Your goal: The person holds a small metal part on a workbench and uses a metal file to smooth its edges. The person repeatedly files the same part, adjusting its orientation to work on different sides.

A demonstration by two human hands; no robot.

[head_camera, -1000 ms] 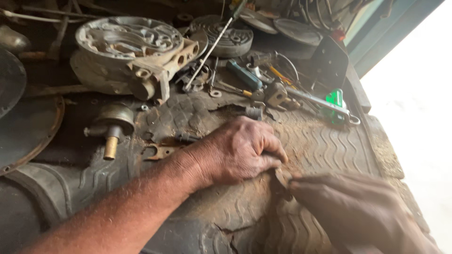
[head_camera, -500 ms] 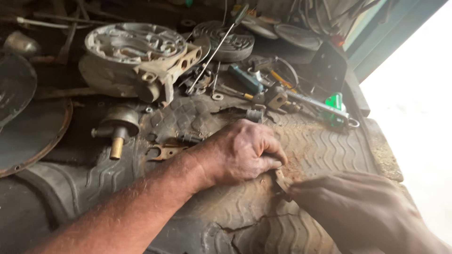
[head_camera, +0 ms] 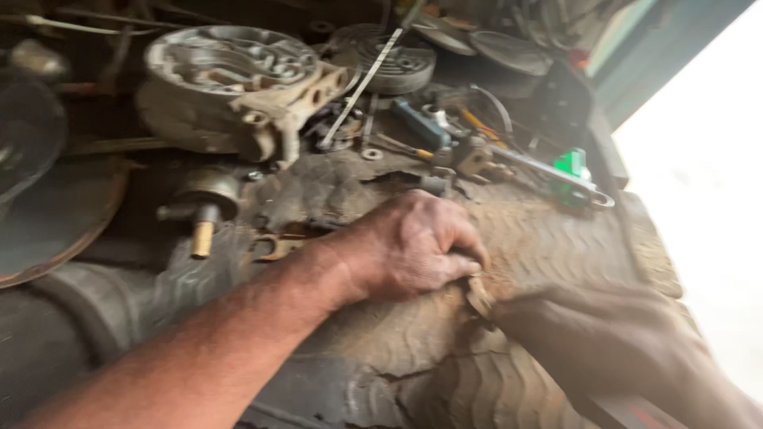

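Observation:
My left hand (head_camera: 413,242) rests knuckles-up on a dusty, wave-patterned rubber mat (head_camera: 556,246), fingers curled and pressing down near its middle. My right hand (head_camera: 604,342) comes in from the lower right, dark and blurred, with its fingertips pinching a small flat brownish piece (head_camera: 478,295) right beside the left fingertips. The two hands nearly touch there. What the small piece is cannot be told.
Behind the hands lie a large round metal casting (head_camera: 230,79), a finned disc (head_camera: 389,56), a brass-tipped fitting (head_camera: 203,210), a flat bracket (head_camera: 274,246), a wrench with a green part (head_camera: 568,179) and several loose tools. A torn mat flap (head_camera: 318,191) lies left of centre.
Both hands stay where they were, with only slight finger movement at the small piece. The view has shifted a little.

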